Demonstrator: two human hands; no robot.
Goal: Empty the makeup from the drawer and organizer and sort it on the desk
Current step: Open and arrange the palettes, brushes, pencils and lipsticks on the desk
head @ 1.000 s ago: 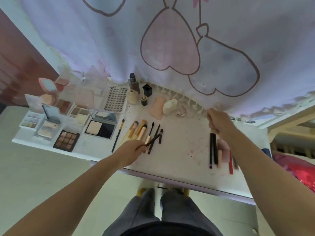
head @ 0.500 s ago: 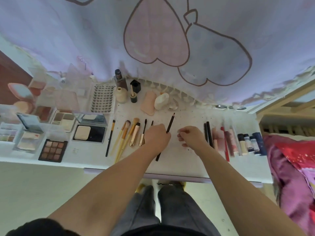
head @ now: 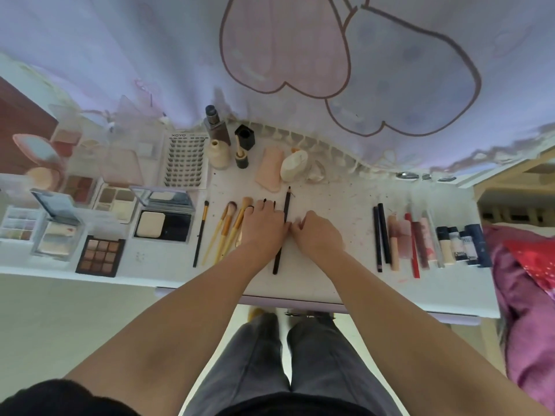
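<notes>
Both hands have drawn together mid-table since 0.5 s ago: left hand (head: 262,228) flat on brushes (head: 228,225), right hand (head: 318,234) curled, pinching dark pencil (head: 284,216) w/ left. Palettes (head: 100,256) left, tubes (head: 420,240) right on table (head: 345,283).

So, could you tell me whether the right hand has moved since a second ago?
Yes. The right hand moved left, away from the black pencils, to meet the left hand.

The bench (head: 345,283) looks smooth, matt white and speckled; the curtain (head: 150,55) behind is soft printed cloth; the compacts (head: 163,223) are glossy plastic.
</notes>
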